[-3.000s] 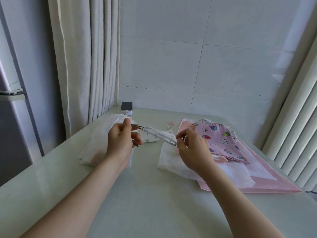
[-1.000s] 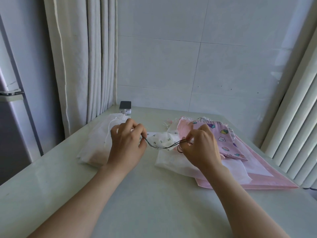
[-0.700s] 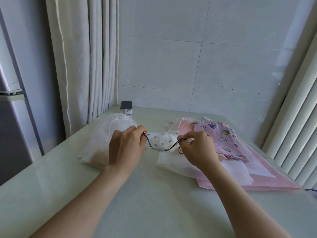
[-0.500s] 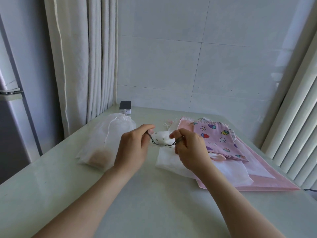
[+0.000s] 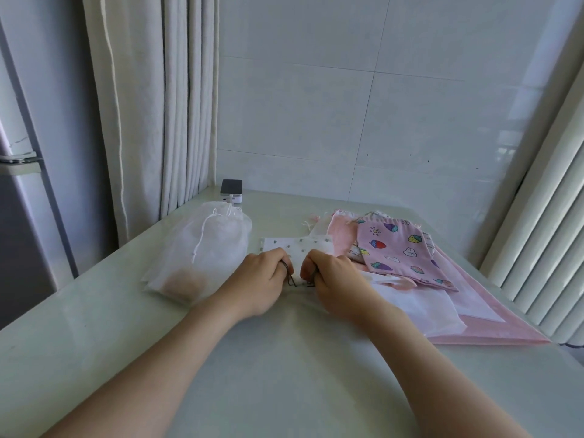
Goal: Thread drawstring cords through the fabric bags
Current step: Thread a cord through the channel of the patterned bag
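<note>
Head view, the only camera I have. Both forearms reach forward over a pale table [image 5: 284,374]. The left hand [image 5: 262,279] and right hand [image 5: 335,276] sit close together, knuckles up, fingers curled. Each pinches an end of a thin dark cord [image 5: 289,278] at the near edge of a small white bag [image 5: 297,248], which has tiny green marks and lies flat between and just beyond the hands. The cord loops round a left finger. The hands hide the bag's near hem, so I cannot tell how far the cord runs through the channel.

To the right lies a pink printed bag [image 5: 398,248] on a pile of pink and white fabric [image 5: 442,301]. To the left is a white mesh pouch [image 5: 202,254] with a white drawstring. Behind that stands a small device [image 5: 231,191] with a dark top.

Risks, as I judge them: pulling harder on one end could drag the other back out of the channel. The light bag could bunch or slide, since nothing pins it down. The cord could also snag on the neighbouring pile.

Writing: none I can read. The pink bag shows strawberries, a bunny and a sun, no letters. The device shows no legible label.
</note>
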`<state>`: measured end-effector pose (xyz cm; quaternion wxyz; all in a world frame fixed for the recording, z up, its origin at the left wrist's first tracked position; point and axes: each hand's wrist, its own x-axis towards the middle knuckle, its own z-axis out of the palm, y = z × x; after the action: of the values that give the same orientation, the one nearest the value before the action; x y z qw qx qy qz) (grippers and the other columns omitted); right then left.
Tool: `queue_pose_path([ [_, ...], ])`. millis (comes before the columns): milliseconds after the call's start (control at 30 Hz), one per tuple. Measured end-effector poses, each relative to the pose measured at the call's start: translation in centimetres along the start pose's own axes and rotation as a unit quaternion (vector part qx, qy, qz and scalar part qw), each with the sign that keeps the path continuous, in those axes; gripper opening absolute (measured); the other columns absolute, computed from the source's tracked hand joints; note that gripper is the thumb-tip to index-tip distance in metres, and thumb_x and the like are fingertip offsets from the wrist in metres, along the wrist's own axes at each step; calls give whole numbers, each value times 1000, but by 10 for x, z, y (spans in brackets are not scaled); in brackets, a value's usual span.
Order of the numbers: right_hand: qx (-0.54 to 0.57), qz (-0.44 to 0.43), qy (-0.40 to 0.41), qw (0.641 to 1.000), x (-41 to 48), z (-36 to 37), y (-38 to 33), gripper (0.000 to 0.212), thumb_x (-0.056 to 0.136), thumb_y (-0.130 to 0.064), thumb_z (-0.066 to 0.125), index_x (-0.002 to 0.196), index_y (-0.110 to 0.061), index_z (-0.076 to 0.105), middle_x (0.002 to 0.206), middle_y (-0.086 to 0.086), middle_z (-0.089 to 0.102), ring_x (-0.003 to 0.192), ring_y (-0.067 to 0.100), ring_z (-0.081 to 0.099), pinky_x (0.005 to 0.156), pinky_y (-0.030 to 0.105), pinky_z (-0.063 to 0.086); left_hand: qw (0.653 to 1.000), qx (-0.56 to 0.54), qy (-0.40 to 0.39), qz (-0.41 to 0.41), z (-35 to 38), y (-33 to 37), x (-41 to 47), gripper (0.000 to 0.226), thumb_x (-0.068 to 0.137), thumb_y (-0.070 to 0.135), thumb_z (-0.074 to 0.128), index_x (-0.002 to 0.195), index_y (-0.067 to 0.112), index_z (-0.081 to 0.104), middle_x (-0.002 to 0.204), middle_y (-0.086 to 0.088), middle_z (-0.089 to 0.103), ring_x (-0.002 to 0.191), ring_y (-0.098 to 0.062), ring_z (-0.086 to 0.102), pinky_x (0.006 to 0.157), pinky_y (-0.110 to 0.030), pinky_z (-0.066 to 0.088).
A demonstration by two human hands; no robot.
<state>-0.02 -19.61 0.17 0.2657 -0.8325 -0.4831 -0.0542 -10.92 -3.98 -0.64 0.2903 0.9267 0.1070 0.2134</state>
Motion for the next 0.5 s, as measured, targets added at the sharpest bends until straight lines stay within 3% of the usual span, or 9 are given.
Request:
queue_pose_path([
  [133, -34, -3, -6, 999, 2, 3, -6, 30, 94, -4, 44, 103, -20, 68, 93, 1, 73, 88, 29, 62, 75, 40, 49, 991, -97, 96, 9, 3, 5, 1, 28, 101, 6, 46, 104, 23, 68, 100, 13, 74, 86, -1, 68, 79, -21, 53],
  [300, 18, 29, -21, 999, -1, -3, -5, 19, 93, -13, 57, 100, -22, 73, 90, -3, 75, 85, 21, 64, 69, 30, 42, 959, -276, 68, -23, 0, 16, 0, 51, 99, 0, 40, 141, 26, 54, 129, 24, 59, 102, -8, 74, 101, -43, 57],
  [400, 128, 80, -7, 989, -5, -12, -7, 31, 79, -6, 56, 91, -24, 78, 89, -10, 76, 86, 7, 70, 79, 30, 57, 948, -313, 46, -41, 3, 19, -3, 60, 103, -2, 37, 152, 33, 40, 101, 38, 65, 103, -13, 74, 102, -46, 57],
  [500, 269, 127, 70, 952, -3, -15, -14, 35, 74, -24, 46, 83, -20, 79, 82, -6, 78, 82, 15, 75, 85, 48, 62, 950, -304, 53, -41, 3, 16, -4, 60, 105, 0, 39, 151, 38, 38, 102, 36, 63, 97, -16, 74, 100, -46, 58],
])
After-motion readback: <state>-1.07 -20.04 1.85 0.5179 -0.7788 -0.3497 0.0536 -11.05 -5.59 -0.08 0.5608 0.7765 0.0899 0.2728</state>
